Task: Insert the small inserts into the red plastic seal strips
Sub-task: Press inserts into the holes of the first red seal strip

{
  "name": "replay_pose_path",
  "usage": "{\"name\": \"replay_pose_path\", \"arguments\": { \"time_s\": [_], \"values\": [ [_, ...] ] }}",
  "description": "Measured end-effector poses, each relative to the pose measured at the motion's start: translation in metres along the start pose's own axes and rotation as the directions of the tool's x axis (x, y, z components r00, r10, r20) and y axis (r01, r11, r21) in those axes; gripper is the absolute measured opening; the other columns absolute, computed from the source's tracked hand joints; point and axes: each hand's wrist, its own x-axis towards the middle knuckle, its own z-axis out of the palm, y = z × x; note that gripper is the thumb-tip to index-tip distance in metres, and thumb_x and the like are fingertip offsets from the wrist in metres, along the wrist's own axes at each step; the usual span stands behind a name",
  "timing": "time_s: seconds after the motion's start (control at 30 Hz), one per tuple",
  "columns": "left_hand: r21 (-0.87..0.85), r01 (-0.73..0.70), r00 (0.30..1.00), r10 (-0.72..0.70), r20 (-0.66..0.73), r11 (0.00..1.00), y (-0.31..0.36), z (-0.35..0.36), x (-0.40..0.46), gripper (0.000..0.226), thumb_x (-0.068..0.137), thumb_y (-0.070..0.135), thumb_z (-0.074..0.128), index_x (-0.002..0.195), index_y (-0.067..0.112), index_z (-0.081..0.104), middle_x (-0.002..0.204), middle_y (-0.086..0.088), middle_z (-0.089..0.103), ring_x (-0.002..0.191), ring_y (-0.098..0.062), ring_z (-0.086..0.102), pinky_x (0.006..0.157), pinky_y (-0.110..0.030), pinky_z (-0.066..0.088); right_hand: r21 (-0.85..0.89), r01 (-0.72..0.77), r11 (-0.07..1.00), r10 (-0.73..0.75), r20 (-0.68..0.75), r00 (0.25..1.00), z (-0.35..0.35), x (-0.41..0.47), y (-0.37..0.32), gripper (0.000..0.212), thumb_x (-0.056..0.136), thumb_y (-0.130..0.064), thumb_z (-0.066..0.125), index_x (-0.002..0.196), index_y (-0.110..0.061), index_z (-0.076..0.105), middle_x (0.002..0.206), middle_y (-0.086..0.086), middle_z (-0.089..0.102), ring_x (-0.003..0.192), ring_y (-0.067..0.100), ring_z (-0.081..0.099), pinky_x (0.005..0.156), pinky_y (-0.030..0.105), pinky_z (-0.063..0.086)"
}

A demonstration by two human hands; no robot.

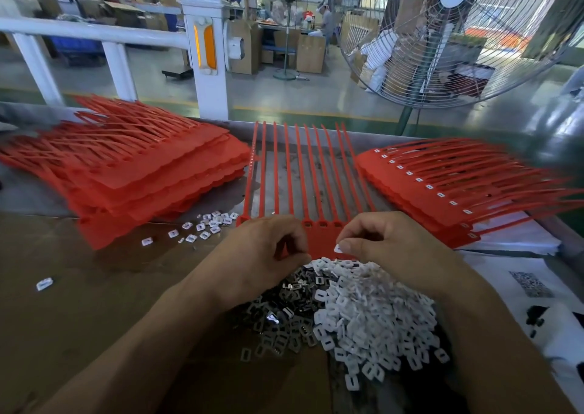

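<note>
Red strip [311, 173] lies in front of me on the desk [79, 287], its tails running away toward 12 o'clock and its row of sockets [322, 224] crossing from 9 to 3 at the near end, just past my knuckles. White insert [338, 249] sits pinched between thumb and forefinger of my right hand [388, 249]; the other fingers of that hand are curled in behind. From the pinch, the open sockets lie close by toward 11 o'clock, so I judge the coming move to be a short carry up and left, then a press down into a socket.

My left hand [262, 255] rests at the strip's near left corner with fingers curled toward the thumb; whether they pinch an insert or the strip's edge I cannot tell. It covers the sockets at 9 o'clock, so the right hand is the nearer one to the bare ones.

Below both hands, toward 6 o'clock, sits the heap of inserts [357, 312]. A finished stack [442, 189] lies at 2 o'clock, an unfilled stack [142, 173] at 10.
</note>
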Motion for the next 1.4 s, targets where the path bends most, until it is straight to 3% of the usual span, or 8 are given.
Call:
{"name": "replay_pose_path", "arguments": {
  "time_s": [0.17, 0.3, 0.43, 0.73, 0.87, 1.0, 1.17, 1.4],
  "values": [
    [-0.164, -0.021, 0.992, 0.000, -0.124, 0.986, 0.008, 0.010, 0.001, 0.017, 0.087, 0.033, 0.077, 0.095, 0.037, 0.063, 0.084, 0.012, 0.066, 0.072, -0.011, 0.061, 0.060, -0.016, 0.045, 0.272, -0.042, 0.961, 0.043, 0.001, 0.999, 0.018, 0.005, -0.005, 0.009, 0.096, -0.038, 0.072, 0.096, -0.031, 0.078, 0.076, -0.005, 0.073, 0.062, 0.005, 0.057, 0.056, 0.020, 0.042],
    [-0.141, -0.057, 0.977, 0.026, -0.212, 0.988, 0.005, 0.013, 0.001, 0.021, 0.087, 0.031, 0.079, 0.095, 0.039, 0.062, 0.085, 0.013, 0.063, 0.071, -0.012, 0.059, 0.058, -0.013, 0.043, 0.380, -0.029, 0.925, 0.034, -0.007, 0.999, 0.029, 0.007, -0.009, 0.021, 0.091, -0.046, 0.072, 0.095, -0.026, 0.078, 0.072, 0.002, 0.067, 0.063, 0.013, 0.053, 0.054, 0.025, 0.040],
    [-0.058, -0.101, 0.968, 0.084, -0.238, 0.993, 0.004, 0.011, 0.002, 0.017, 0.088, 0.030, 0.078, 0.096, 0.037, 0.064, 0.088, 0.010, 0.061, 0.077, -0.014, 0.060, 0.061, -0.016, 0.045, 0.396, -0.026, 0.918, 0.034, -0.012, 0.999, 0.032, 0.007, -0.011, 0.021, 0.093, -0.046, 0.072, 0.093, -0.027, 0.078, 0.073, 0.005, 0.068, 0.066, 0.023, 0.049, 0.055, 0.030, 0.038],
    [0.074, -0.152, 0.961, 0.164, -0.221, 0.986, 0.008, 0.006, 0.001, 0.013, 0.091, 0.032, 0.076, 0.102, 0.028, 0.069, 0.091, 0.012, 0.062, 0.081, -0.010, 0.061, 0.068, -0.030, 0.051, 0.360, -0.027, 0.932, 0.041, -0.031, 0.999, 0.036, 0.007, -0.013, 0.017, 0.096, -0.043, 0.069, 0.090, -0.029, 0.077, 0.067, -0.006, 0.065, 0.060, 0.008, 0.052, 0.058, 0.023, 0.040],
    [0.118, -0.167, 0.958, 0.189, -0.215, 0.979, 0.004, -0.001, 0.002, 0.011, 0.091, 0.032, 0.072, 0.100, 0.027, 0.069, 0.091, 0.014, 0.062, 0.082, -0.007, 0.061, 0.072, -0.028, 0.051, 0.312, -0.011, 0.950, 0.040, -0.086, 0.995, 0.037, 0.006, -0.015, 0.016, 0.098, -0.042, 0.067, 0.092, -0.032, 0.078, 0.073, -0.012, 0.072, 0.061, -0.001, 0.059, 0.061, 0.015, 0.042],
    [0.183, 0.048, 0.941, 0.017, -0.338, 0.982, -0.022, -0.020, 0.004, 0.009, 0.089, 0.040, 0.067, 0.094, 0.033, 0.068, 0.089, 0.021, 0.061, 0.082, 0.001, 0.058, 0.070, -0.015, 0.046, 0.051, -0.018, 0.999, 0.031, -0.256, 0.966, 0.035, 0.005, -0.016, 0.016, 0.102, -0.042, 0.061, 0.107, -0.034, 0.075, 0.094, -0.023, 0.073, 0.091, -0.018, 0.061, 0.067, 0.002, 0.042],
    [0.107, 0.409, 0.862, -0.345, -0.371, 0.906, -0.058, -0.035, 0.001, 0.007, 0.085, 0.036, 0.079, 0.084, 0.036, 0.072, 0.077, 0.017, 0.067, 0.072, 0.002, 0.061, 0.070, -0.031, 0.054, -0.073, -0.083, 0.994, 0.057, -0.303, 0.951, 0.032, 0.004, -0.013, 0.017, 0.102, -0.040, 0.061, 0.108, -0.031, 0.074, 0.089, -0.021, 0.067, 0.086, -0.028, 0.052, 0.064, -0.007, 0.033],
    [0.074, 0.472, 0.847, -0.428, -0.317, 0.879, -0.059, -0.028, 0.000, 0.005, 0.084, 0.036, 0.079, 0.086, 0.037, 0.075, 0.081, 0.017, 0.071, 0.077, 0.001, 0.064, 0.076, -0.034, 0.056, -0.127, -0.139, 0.982, 0.102, -0.262, 0.960, 0.034, 0.006, -0.009, 0.020, 0.101, -0.045, 0.062, 0.106, -0.031, 0.074, 0.084, -0.018, 0.068, 0.077, -0.026, 0.053, 0.058, -0.003, 0.037]
  ]
}}
